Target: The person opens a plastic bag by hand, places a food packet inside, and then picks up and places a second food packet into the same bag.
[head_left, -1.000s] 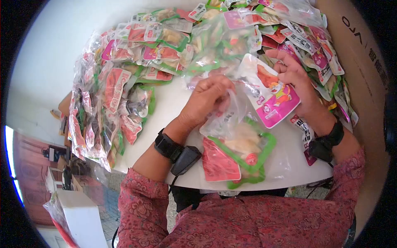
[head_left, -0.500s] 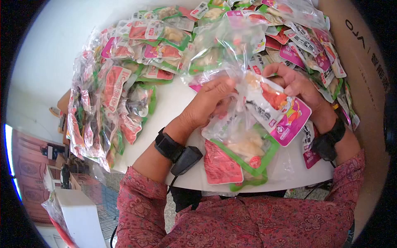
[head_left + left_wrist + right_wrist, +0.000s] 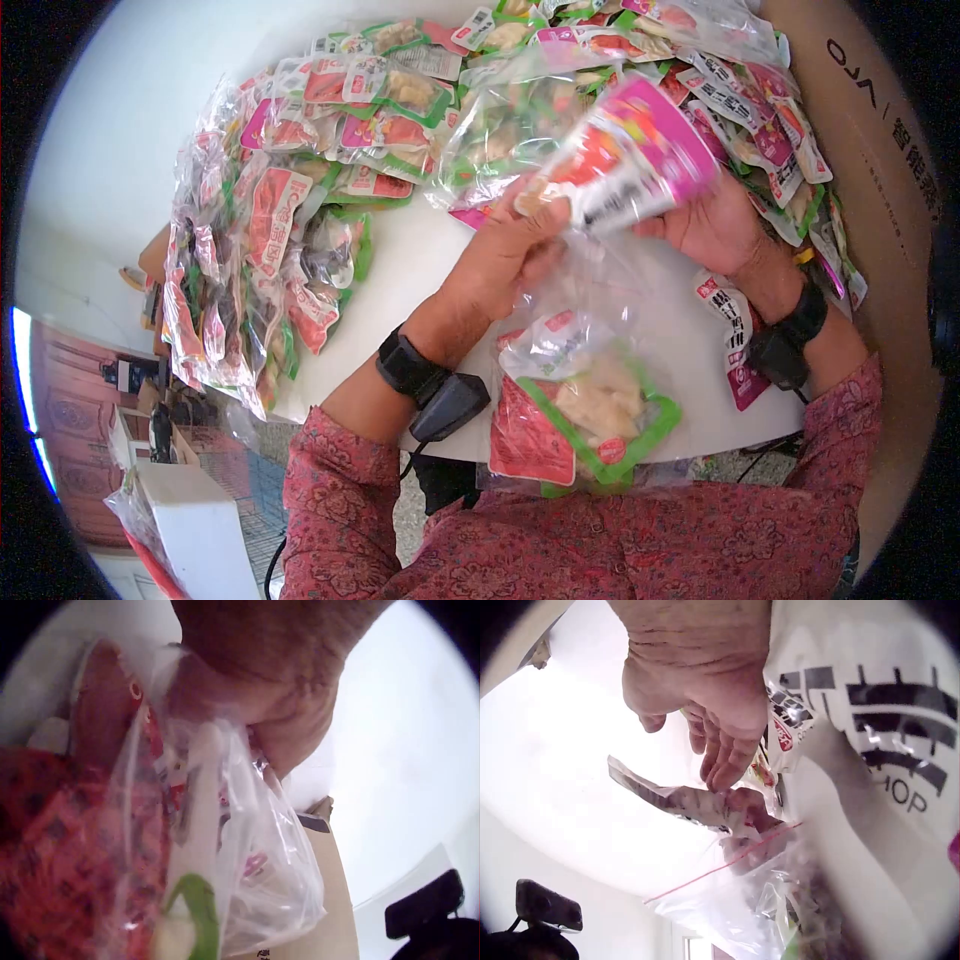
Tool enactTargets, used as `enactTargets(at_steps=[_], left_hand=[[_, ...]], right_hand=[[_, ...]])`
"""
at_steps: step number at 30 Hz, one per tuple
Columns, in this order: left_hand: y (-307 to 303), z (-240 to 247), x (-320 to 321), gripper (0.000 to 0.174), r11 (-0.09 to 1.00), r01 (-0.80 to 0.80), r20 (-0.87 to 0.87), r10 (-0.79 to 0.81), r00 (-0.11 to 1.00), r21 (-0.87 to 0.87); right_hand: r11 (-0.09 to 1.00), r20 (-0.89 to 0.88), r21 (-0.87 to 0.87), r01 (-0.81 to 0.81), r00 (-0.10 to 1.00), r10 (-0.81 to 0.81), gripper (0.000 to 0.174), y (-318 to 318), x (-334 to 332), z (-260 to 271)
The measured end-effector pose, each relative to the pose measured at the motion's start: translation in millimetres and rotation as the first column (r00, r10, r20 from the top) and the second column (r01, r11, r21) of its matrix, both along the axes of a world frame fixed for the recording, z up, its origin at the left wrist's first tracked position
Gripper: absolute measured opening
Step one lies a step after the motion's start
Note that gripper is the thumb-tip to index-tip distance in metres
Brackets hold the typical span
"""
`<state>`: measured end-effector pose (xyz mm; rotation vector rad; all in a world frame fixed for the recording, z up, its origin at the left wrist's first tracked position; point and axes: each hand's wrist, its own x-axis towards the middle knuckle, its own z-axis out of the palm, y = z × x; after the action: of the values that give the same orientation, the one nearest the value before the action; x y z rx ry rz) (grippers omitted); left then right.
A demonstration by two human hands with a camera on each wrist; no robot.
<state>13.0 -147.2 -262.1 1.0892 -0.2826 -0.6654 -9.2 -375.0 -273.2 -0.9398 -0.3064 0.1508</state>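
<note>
My left hand [image 3: 510,255] pinches the lower corner of a white-and-purple food packet [image 3: 640,160], thumb on top. Below that same hand hangs a clear zip bag [image 3: 590,285], its red zip line [image 3: 720,868] showing in the right wrist view. Inside the bag sit a green-edged packet of pale pieces [image 3: 600,405] and a red packet [image 3: 530,425]. My right hand [image 3: 715,225] is beside the packet's right edge, its fingers [image 3: 731,754] extended and loose near the packet's edge in the right wrist view. In the left wrist view, the fingertips are hidden by plastic.
Filled clear bags of packets [image 3: 250,230] stand in a row at the left, and more are heaped at the back right [image 3: 750,110]. A filled clear bag [image 3: 490,130] lies behind the hands. One loose packet [image 3: 735,340] lies near the right wrist. A cardboard box [image 3: 870,180] borders the right.
The white-and-purple packet has turned from purple end down to purple end up, and passed from my right hand to my left. My right fingers have loosened. The zip bag hangs lower.
</note>
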Motion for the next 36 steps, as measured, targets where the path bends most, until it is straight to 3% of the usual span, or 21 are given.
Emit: enactTargets(at_steps=[2, 3, 4, 5, 6, 7, 9, 10, 13, 15, 17, 21, 25, 27, 29, 30, 31, 34, 36], left_hand=[[-0.6, -1.0, 6.2, 0.045, 0.996, -0.081, -0.004, 0.081, 0.997, -0.04], [0.3, -5.7, 10.6, 0.044, 0.997, -0.072, -0.008, 0.072, 0.997, -0.028], [0.5, -6.9, 12.1, 0.043, 0.998, -0.062, -0.012, 0.062, 0.998, -0.016], [0.6, -7.6, 12.1, 0.043, 0.998, -0.063, -0.012, 0.063, 0.998, -0.016], [0.4, -7.7, 11.4, 0.042, 0.992, -0.014, 0.091, 0.003, 0.996, 0.123], [-0.3, -6.9, 10.0, 0.042, 0.964, 0.02, 0.184, -0.07, 0.98, 0.264], [-4.4, -5.2, 2.8, 0.041, 0.971, 0.095, 0.219, -0.144, 0.965, 0.219], [-6.7, -3.6, -1.5, 0.041, 0.969, 0.173, 0.256, -0.215, 0.942, 0.177], [-8.0, 5.6, -7.9, 0.036, 0.961, 0.19, 0.239, -0.236, 0.942, 0.2], [-4.9, 8.1, -7.8, 0.035, 0.954, 0.192, 0.217, -0.242, 0.946, 0.228], [-1.7, 9.1, -6.3, 0.03, 0.92, 0.175, 0.22, -0.262, 0.94, 0.35], [-2.8, 3.7, -5.1, 0.025, 0.916, 0.151, 0.291, -0.27, 0.918, 0.372], [-2.2, 1.0, -5.6, 0.021, 0.943, 0.103, 0.267, -0.192, 0.944, 0.316], [-1.6, -0.7, -4.2, 0.022, 0.95, 0.09, 0.225, -0.162, 0.961, 0.3], [-2.3, -1.3, -2.7, 0.027, 0.979, -0.018, 0.213, -0.026, 0.977, 0.203], [-2.2, -2.3, -1.4, 0.027, 0.979, -0.018, 0.213, -0.026, 0.977, 0.203], [-2.0, -3.9, 0.2, 0.03, 0.988, -0.019, 0.191, -0.011, 0.982, 0.155], [-4.3, -8.5, 1.5, 0.035, 0.996, -0.042, 0.167, 0.029, 0.985, 0.073], [-4.6, -11.3, 2.6, 0.036, 0.997, -0.064, 0.166, 0.057, 0.985, 0.04]], right_hand=[[0.928, -0.132, 0.19, -0.321, 0.928, 0.348, 0.048, -2.3, 4.2, 13.0], [0.97, -0.142, 0.05, -0.236, 0.96, 0.241, 0.046, 4.0, 0.6, 15.6], [0.97, -0.141, 0.051, -0.237, 0.96, 0.242, 0.046, 5.4, -2.2, 14.2], [0.971, -0.046, -0.173, -0.166, 0.986, 0.16, 0.043, 6.5, -4.5, 13.0], [0.923, 0.067, -0.38, -0.065, 0.993, 0.097, 0.041, 7.3, -6.2, 12.0], [0.923, 0.067, -0.38, -0.065, 0.993, 0.098, 0.041, 7.4, -7.2, 9.8], [0.867, -0.025, -0.486, 0.111, 0.99, -0.14, 0.036, 6.7, -8.5, 5.4], [0.867, -0.025, -0.486, 0.11, 0.99, -0.14, 0.036, 8.0, -9.0, 5.6], [0.922, -0.047, -0.367, 0.123, 0.988, -0.15, 0.032, 13.2, -10.5, 8.5], [0.832, 0.084, -0.517, 0.202, 0.979, -0.186, 0.031, 13.9, -14.2, 13.6], [0.82, 0.078, -0.548, 0.164, 0.986, -0.145, 0.032, 12.0, -16.3, 14.0], [0.806, 0.053, -0.585, 0.091, 0.996, -0.074, 0.035, 11.5, -16.3, 11.2], [0.803, 0.073, -0.579, 0.142, 0.99, -0.123, 0.037, 10.4, -12.6, 9.2], [0.903, 0.095, -0.421, 0.082, 0.994, -0.045, 0.042, 13.4, -11.3, 11.3], [0.873, 0.152, -0.48, 0.082, 0.988, -0.009, 0.045, 12.9, -10.7, 10.1], [0.84, 0.206, -0.536, 0.085, 0.978, 0.032, 0.049, 12.7, -10.2, 9.7], [0.824, 0.148, -0.565, 0.036, 0.987, 0.058, 0.053, 11.6, -11.0, 12.4], [0.823, 0.224, -0.562, 0.086, 0.973, 0.051, 0.054, 13.4, -8.4, 9.8], [0.83, 0.176, -0.554, 0.066, 0.984, 0.039, 0.054, 13.3, -9.8, 10.9]])
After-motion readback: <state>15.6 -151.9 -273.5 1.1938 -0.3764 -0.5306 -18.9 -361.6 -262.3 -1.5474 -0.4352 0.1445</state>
